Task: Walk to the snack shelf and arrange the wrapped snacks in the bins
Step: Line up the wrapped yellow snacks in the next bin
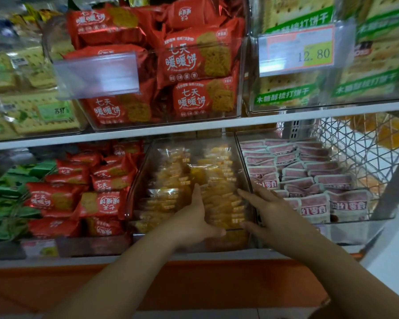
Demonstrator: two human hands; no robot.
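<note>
Both hands reach into the middle bin (137,194) on the lower shelf (55,261). The left hand (192,217) stands with straight fingers against the left side of a row of yellow packs (221,201), and its thumb lies across the front end of the row. The right hand (271,209) lies flat, fingers spread, against the right side, close to the right wall of the bin. The row stands on edge in the front right part of the bin; more yellow packs lie loosely at its left side. Red packs (101,203) fill the bin to the left, pink packs (313,203) the one to the right. I judge the step as squaring up this row between the two palms. The next move probably calls for even pressure from both sides, so that the thin slippery wrappers do not fan out or tip over.
</note>
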